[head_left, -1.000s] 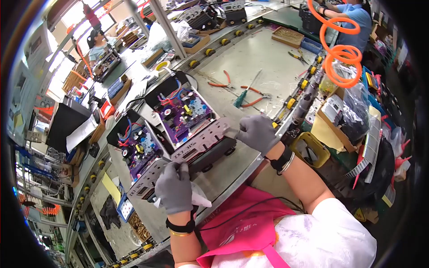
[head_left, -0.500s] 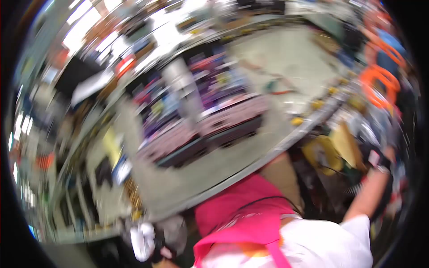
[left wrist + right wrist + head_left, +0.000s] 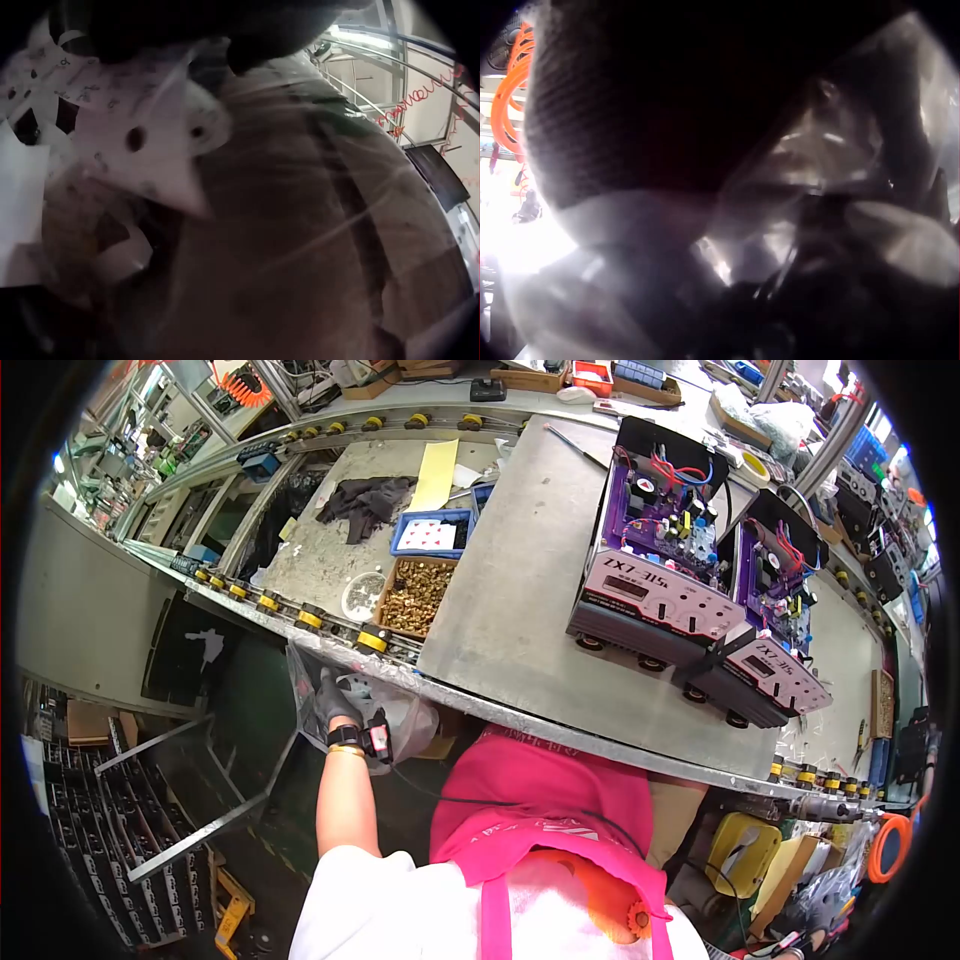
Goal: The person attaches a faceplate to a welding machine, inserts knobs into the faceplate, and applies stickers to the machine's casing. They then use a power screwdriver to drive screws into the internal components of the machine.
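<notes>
Below the table's front edge, my gloved left hand (image 3: 335, 705) reaches into a clear plastic bag (image 3: 408, 725), with its thumb straight. White label backing scraps (image 3: 142, 142) with punched holes lie close under the dark glove in the left wrist view. Far to the right, my gloved right hand (image 3: 825, 915) is at the crinkled clear plastic (image 3: 812, 875), small and partly hidden. Glove fabric (image 3: 615, 127) and shiny plastic fill the right wrist view; whether the fingers grip anything I cannot tell. Two open-topped ZX7-315 machines (image 3: 655, 595) stand side by side on the table.
A box of brass fittings (image 3: 418, 597), a blue tray (image 3: 433, 533) and a dark cloth (image 3: 365, 507) lie left of the machines. Yellow rollers (image 3: 310, 617) line the table edge. A yellow bin (image 3: 745, 850) stands below right, near an orange coiled hose (image 3: 888, 848).
The head view has turned left. My left hand has left the nearer machine's front and gone down to the bag, carrying white scrap. My right hand has moved from the other machine to the plastic at right.
</notes>
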Available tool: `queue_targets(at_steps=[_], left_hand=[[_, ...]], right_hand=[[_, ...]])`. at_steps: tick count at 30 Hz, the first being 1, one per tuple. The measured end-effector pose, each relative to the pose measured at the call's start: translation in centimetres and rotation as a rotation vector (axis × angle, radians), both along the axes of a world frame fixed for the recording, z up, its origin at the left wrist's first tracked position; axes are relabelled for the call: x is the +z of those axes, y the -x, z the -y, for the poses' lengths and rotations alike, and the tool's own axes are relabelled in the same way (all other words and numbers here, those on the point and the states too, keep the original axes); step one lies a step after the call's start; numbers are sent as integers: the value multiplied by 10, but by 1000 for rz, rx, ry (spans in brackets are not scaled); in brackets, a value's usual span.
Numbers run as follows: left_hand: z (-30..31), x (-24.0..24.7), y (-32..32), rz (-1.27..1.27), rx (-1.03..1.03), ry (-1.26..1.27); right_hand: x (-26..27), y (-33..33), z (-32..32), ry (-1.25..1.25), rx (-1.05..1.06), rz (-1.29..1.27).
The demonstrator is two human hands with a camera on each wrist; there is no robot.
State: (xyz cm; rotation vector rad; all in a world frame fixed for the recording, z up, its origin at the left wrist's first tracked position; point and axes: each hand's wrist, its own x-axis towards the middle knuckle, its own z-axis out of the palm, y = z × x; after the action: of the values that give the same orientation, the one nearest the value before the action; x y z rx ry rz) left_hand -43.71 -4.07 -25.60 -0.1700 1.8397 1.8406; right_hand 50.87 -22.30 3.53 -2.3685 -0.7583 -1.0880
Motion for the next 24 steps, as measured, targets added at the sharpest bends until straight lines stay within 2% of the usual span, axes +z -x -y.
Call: queue_targets(at_steps=[2,5,6,8,12,18,22,24], left_hand=[[2,57,-34,218,-120,-207],[10,90,-46,293,-98,-226],[11,99,-49,253,-61,-160],[24,84,-31,143,-181,-76],[27,107,-40,76,-326,-9],[17,136,-56,-239,-251,185],[14,156,-73,-404,-216,97],[8,172,-89,-531,-321,-3]], right_hand=[[11,30,-6,-16,36,60],[23,68,-17,-41,103,123],[25,78,-19,-43,120,141],[31,95,-24,-56,151,169],[37,121,-30,-72,199,208],[43,142,-26,-93,226,268],[51,147,-23,-100,242,301],[54,150,-21,-104,244,319]])
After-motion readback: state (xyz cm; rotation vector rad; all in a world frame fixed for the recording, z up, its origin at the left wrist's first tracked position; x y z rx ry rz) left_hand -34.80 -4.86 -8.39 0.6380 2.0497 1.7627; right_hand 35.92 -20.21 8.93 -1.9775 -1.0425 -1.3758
